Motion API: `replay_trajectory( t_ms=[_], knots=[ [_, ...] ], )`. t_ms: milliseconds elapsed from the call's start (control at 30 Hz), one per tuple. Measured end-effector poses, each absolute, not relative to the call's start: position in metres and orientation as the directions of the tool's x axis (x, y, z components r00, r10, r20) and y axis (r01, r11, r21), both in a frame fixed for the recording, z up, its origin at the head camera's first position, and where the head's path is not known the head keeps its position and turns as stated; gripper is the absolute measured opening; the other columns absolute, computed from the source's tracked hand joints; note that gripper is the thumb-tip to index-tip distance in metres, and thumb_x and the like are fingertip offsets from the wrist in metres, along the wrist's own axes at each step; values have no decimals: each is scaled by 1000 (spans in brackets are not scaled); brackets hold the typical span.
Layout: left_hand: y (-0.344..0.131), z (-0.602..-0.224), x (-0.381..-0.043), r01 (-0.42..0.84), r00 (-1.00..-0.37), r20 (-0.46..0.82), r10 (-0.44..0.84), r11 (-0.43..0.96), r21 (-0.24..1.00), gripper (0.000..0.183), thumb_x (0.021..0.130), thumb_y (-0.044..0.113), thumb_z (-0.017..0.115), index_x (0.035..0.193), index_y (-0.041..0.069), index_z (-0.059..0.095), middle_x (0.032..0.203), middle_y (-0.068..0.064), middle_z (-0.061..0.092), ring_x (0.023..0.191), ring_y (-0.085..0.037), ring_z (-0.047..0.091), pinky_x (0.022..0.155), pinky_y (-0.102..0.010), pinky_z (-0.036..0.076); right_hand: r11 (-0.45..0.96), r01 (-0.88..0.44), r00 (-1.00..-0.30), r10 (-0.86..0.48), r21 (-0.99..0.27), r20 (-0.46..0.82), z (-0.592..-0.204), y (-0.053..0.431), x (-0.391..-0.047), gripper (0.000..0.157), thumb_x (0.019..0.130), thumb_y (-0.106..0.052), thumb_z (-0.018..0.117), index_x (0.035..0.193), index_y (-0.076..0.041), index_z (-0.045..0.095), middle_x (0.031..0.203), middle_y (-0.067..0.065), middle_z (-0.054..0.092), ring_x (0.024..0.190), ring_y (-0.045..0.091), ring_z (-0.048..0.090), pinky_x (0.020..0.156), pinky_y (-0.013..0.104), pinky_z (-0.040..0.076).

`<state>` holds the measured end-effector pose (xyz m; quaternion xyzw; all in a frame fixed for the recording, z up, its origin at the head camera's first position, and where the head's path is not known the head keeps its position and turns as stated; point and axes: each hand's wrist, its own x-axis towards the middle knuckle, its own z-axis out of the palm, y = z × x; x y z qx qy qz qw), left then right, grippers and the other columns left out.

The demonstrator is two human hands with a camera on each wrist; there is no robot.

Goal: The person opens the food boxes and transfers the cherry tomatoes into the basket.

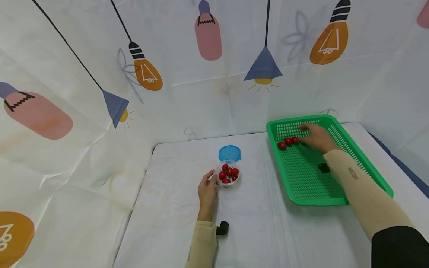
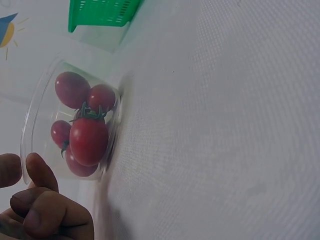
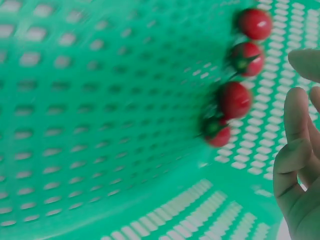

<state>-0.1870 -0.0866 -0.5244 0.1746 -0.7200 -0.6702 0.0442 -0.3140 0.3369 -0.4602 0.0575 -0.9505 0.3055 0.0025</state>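
Inside a green basket [image 1: 301, 175], a person's right hand [image 1: 316, 137] hangs, fingers parted and empty; the left hand [image 1: 207, 193] pinches the rim of a clear tub [image 2: 42, 110] of cherry tomatoes [image 2: 89, 141]. Picking seems in hand, the next move calling for a pinch on one of the basket's four loose tomatoes [image 3: 236, 100].

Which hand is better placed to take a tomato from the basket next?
Probably the right hand: it's inside the basket, near the tomatoes, and looks empty. The left hand is farther away, pinching the cup.
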Motion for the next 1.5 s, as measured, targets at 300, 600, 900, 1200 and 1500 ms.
replay_trajectory(
  t_ms=[300,600,900,1200,1500],
  knots=[
    [-85,-522,-187,-201,-935,-176,-308,51,978,37,102,29,60,137,15,62,96,-8,66,76,-20,51,57,-23,40,795,-178,-984,-130,-580,123,-432,306,-311,48,99,-24,63,141,-2,54,140,26,54,118,44,56,94,62,44],
    [-83,-519,-190,-175,-928,-126,-350,114,978,31,100,22,64,128,10,66,82,-7,63,73,-22,54,60,-25,42,755,-248,-967,-156,-608,201,-399,270,-296,46,99,-30,64,141,-10,56,140,16,57,105,36,62,86,55,48],
    [-83,-520,-193,-172,-918,-119,-377,110,979,26,97,16,67,121,5,68,77,-8,61,66,-18,52,57,-25,42,738,-283,-957,-178,-613,228,-394,238,-281,44,98,-24,67,140,-14,57,138,11,59,98,30,63,78,50,49],
    [-82,-519,-194,-173,-915,-125,-383,95,980,25,97,15,68,119,4,67,78,-8,60,69,-22,54,59,-26,44,729,-341,-938,-219,-594,270,-394,213,-266,45,96,-26,71,137,-14,60,135,9,61,86,22,62,66,40,50],
    [-80,-519,-195,-163,-914,-120,-388,82,983,24,96,12,67,118,2,67,76,-8,59,71,-27,57,58,-24,44,699,-417,-906,-269,-581,328,-391,189,-251,41,94,-21,74,132,-10,64,126,9,65,83,21,61,66,38,50]
  ],
)
